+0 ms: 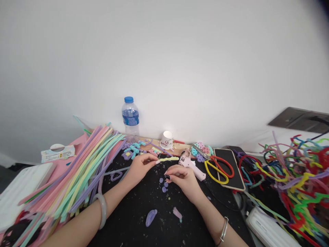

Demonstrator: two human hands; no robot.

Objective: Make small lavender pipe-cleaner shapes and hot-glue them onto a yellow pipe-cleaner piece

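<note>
My left hand [142, 168] pinches one end of a short pale yellow pipe cleaner [169, 159], which points right toward the pink hot glue gun [194, 168]. Just below that strip, my right hand [183, 180] has its thumb and fingertips pressed together. Whatever it holds, if anything, is too small to make out. Small purple fuzzy balls [164, 188] lie on the black mat [128, 219] beside the right fingertips. Closer to me on the mat are a purple fuzzy oval piece [151, 218] and a small pink-purple piece [177, 213].
Scissors [218, 169] with red and yellow handles overlap a phone [228, 168] at right. A paper cup [167, 140] and a water bottle [130, 118] stand by the wall. Pastel pipe cleaners [84, 171] pile up left, tangled bright ones [303, 178] right.
</note>
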